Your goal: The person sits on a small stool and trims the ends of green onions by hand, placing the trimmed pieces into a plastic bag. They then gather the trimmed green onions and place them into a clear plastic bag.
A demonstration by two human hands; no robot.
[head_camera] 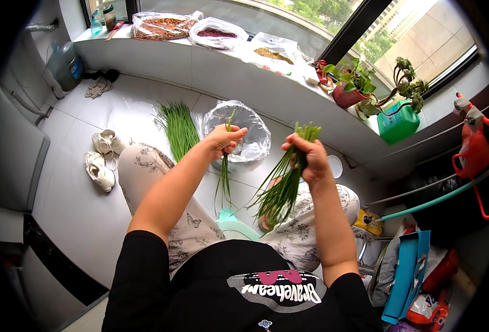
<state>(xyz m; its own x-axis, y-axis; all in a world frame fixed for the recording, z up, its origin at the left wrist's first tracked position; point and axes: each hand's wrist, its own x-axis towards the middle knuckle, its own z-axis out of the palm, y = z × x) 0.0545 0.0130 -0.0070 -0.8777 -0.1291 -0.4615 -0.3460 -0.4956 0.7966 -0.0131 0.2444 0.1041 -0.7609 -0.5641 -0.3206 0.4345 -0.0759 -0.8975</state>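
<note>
Pinched in my left hand (223, 140) is a thin cluster of Chinese chives (224, 178), pale ends up and leaves hanging down. A thicker bunch of chives (278, 189) fills my right hand (311, 159); its cut stems point up and its leaves droop over my right leg. Between and beyond the hands stands a bin lined with a clear plastic bag (253, 118); my left hand is above its near left side. On the floor left of the bin lies a pile of chives (179, 128), partly hidden by my left arm and knee.
White sneakers (99, 171) sit on the tiles at left. Bags of peanuts (163, 28) and other dried goods line the windowsill, with a potted plant (348, 93) and a green jug (398, 122) farther right. A rack with red hangers (474, 145) stands at right.
</note>
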